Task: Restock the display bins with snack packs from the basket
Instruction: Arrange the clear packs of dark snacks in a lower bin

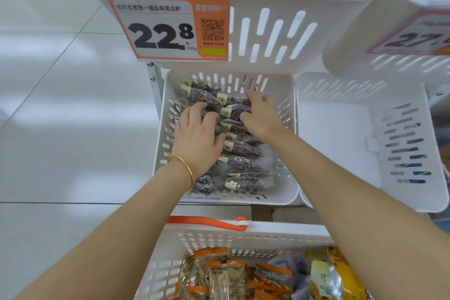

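A white slotted display bin on the lower shelf holds several clear snack packs of dark pieces with pale labels, lying in a row. My left hand, with a gold bangle on its wrist, lies flat on the packs at the bin's left side, fingers spread. My right hand rests on the packs further back, its fingers bent over one pack. Below, at the frame's bottom, a white basket with an orange handle holds several orange-trimmed and yellow snack packs.
An upper white bin overhangs the filled one and carries an orange price card reading 22.8. Another white bin stands to the right, with nothing visible inside. A further bin with a price card is at upper right. White floor tiles lie left.
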